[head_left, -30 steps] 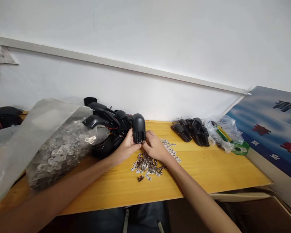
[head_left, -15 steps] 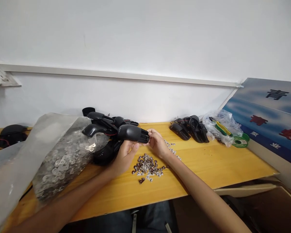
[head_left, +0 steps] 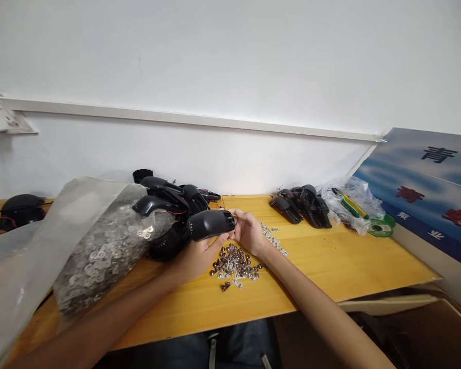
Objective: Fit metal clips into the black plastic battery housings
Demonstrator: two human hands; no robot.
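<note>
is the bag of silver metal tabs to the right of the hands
No, the clear plastic bag of silver metal tabs lies to the left of both the left hand and the right hand.

A yellow wooden tabletop (head_left: 330, 266) is laid with a scattered heap of small metal fittings (head_left: 234, 265), a clear bag of silver metal tabs (head_left: 103, 251), black plastic casings (head_left: 299, 207) and a green spool (head_left: 380, 227).

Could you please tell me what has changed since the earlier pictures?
The black plastic housing has turned from upright to lying on its side, its slotted end pointing right, held between the left hand and right hand. The pile of small metal terminals, the bag of metal pieces and the black housings at the right stayed as they were.
</note>
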